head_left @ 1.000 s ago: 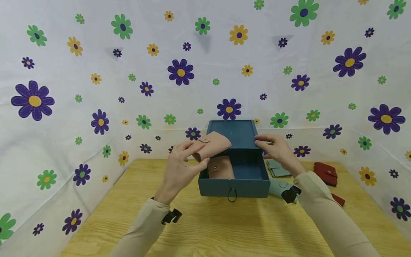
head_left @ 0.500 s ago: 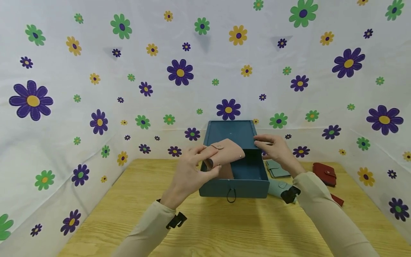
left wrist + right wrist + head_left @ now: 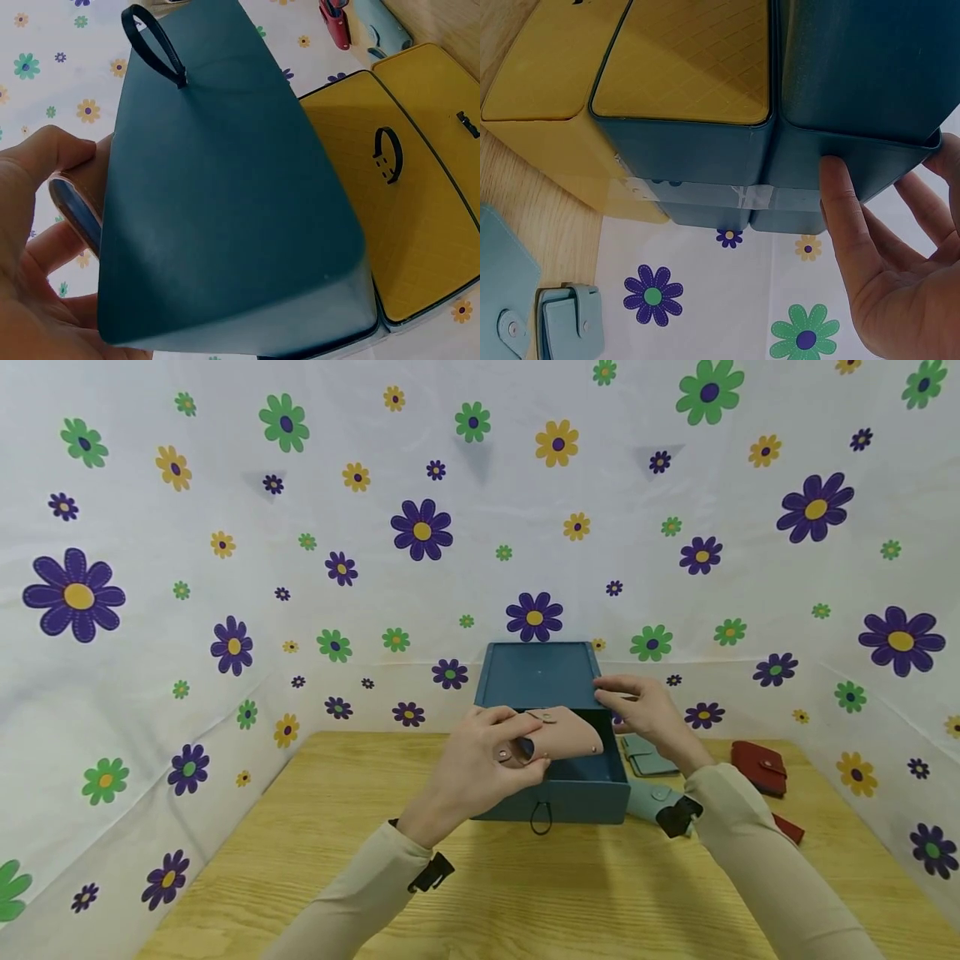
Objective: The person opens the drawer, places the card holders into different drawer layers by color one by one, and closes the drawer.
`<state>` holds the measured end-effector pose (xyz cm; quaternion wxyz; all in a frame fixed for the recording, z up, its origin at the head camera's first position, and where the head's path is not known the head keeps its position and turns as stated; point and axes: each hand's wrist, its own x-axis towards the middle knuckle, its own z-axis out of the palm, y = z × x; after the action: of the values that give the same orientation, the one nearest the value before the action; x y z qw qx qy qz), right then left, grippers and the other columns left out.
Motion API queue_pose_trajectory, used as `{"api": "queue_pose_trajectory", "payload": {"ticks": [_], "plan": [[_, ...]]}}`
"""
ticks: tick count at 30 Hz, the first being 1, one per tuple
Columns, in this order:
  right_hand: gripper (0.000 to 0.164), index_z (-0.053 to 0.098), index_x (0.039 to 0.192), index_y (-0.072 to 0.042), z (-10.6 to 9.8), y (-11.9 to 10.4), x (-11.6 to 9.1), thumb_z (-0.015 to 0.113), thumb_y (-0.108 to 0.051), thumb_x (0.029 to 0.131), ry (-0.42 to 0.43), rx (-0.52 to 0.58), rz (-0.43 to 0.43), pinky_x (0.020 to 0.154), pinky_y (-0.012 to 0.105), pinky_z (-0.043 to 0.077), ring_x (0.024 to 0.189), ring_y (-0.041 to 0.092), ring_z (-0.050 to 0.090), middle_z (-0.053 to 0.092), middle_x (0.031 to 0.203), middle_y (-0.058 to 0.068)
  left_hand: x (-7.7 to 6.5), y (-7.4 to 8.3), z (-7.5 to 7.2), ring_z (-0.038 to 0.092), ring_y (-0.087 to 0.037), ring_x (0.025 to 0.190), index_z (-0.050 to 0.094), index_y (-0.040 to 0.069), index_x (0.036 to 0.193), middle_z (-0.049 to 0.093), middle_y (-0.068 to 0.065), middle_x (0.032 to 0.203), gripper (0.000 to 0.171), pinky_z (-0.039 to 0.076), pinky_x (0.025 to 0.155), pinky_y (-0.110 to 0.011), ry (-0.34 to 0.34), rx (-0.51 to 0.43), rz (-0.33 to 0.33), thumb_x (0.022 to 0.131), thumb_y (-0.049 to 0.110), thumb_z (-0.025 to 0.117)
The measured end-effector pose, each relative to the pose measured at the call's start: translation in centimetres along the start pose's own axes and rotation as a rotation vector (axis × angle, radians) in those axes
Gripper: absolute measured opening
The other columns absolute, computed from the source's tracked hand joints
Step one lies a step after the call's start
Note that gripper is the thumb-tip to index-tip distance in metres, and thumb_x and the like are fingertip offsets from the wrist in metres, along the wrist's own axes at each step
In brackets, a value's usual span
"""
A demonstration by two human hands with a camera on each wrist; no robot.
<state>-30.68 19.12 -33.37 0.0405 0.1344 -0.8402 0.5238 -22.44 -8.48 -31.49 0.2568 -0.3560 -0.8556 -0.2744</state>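
Observation:
In the head view my left hand [image 3: 483, 768] pinches a pale pink leather case [image 3: 566, 733] with a snap flap between thumb and fingers. It is above the pulled-out blue drawer [image 3: 585, 802]. Through the gap in the hand shows part of a second pink snap case [image 3: 507, 758] inside the drawer. The left wrist view shows the held case [image 3: 94, 176] half hidden behind the drawer front. My right hand [image 3: 652, 714] touches the right edge of the blue box top [image 3: 540, 672]. In the right wrist view, its fairly straight digits [image 3: 847, 217] rest against the box wall.
Below the blue box are yellow-fronted drawers [image 3: 690, 67], taped together at the side. Right of it on the wooden table [image 3: 337, 877] lie a mint wallet [image 3: 645, 756], a mint case [image 3: 648, 797], a red wallet [image 3: 759, 767] and another red item [image 3: 789, 828].
My left hand has moved right and slightly down with the pink case, from the drawer's left side to above its middle. The right hand stays at the box edge.

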Motion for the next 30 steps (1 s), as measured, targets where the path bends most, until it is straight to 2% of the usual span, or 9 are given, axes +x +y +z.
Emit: {"api": "queue_pose_trajectory", "payload": {"ticks": [4,10,15,21,26,30], "plan": [[0.046,0.053,0.141,-0.010,0.0,-0.2,0.1,0.055,-0.032,0.101,0.002,-0.002,0.004,0.090,0.048,0.056,0.129,0.039,0.051,0.048,0.147,0.017,0.1,0.1,0.2,0.050,-0.016,0.090,0.073,0.020,0.119,0.068,0.001,0.104,0.039,0.042,0.076,-0.031,-0.019,0.010,-0.014,0.083,0.033,0.077],[0.046,0.053,0.141,-0.010,0.0,-0.2,0.2,0.054,-0.033,0.101,0.005,-0.006,0.010,0.090,0.048,0.055,0.130,0.039,0.050,0.048,0.147,0.017,0.4,0.1,0.5,0.053,-0.019,0.097,0.073,0.018,0.118,0.070,-0.001,0.110,0.039,0.042,0.082,-0.033,-0.098,0.003,-0.104,0.084,0.036,0.074],[0.046,0.053,0.141,-0.010,0.0,0.0,0.1,0.054,-0.034,0.101,0.004,-0.007,0.024,0.090,0.047,0.056,0.130,0.039,0.050,0.047,0.148,0.017,1.0,0.5,0.8,0.057,-0.019,0.100,0.073,0.016,0.118,0.072,0.001,0.106,0.038,0.039,0.090,-0.036,-0.146,0.017,-0.162,0.086,0.037,0.072],[0.048,0.052,0.142,-0.010,0.0,0.0,0.0,0.054,-0.035,0.101,0.008,-0.007,0.029,0.091,0.047,0.055,0.129,0.039,0.051,0.048,0.147,0.017,1.9,1.2,1.4,0.055,-0.021,0.100,0.070,0.013,0.122,0.073,0.000,0.099,0.044,0.037,0.090,-0.038,-0.195,0.071,-0.230,0.087,0.041,0.071],[0.047,0.053,0.142,-0.010,0.0,-0.1,0.0,0.055,-0.034,0.101,0.005,0.000,0.035,0.090,0.048,0.055,0.130,0.040,0.050,0.048,0.147,0.017,2.5,2.0,1.7,0.052,-0.024,0.104,0.067,0.016,0.128,0.068,-0.007,0.113,0.052,0.047,0.087,-0.036,-0.246,0.170,-0.276,0.090,0.050,0.066],[0.047,0.052,0.142,-0.010,0.0,-0.1,-0.1,0.054,-0.033,0.101,-0.001,0.011,0.036,0.091,0.049,0.055,0.130,0.040,0.050,0.047,0.148,0.017,2.8,2.6,2.0,0.052,-0.026,0.109,0.063,0.019,0.133,0.063,-0.009,0.123,0.052,0.051,0.088,-0.038,-0.290,0.182,-0.261,0.092,0.051,0.062]]}}
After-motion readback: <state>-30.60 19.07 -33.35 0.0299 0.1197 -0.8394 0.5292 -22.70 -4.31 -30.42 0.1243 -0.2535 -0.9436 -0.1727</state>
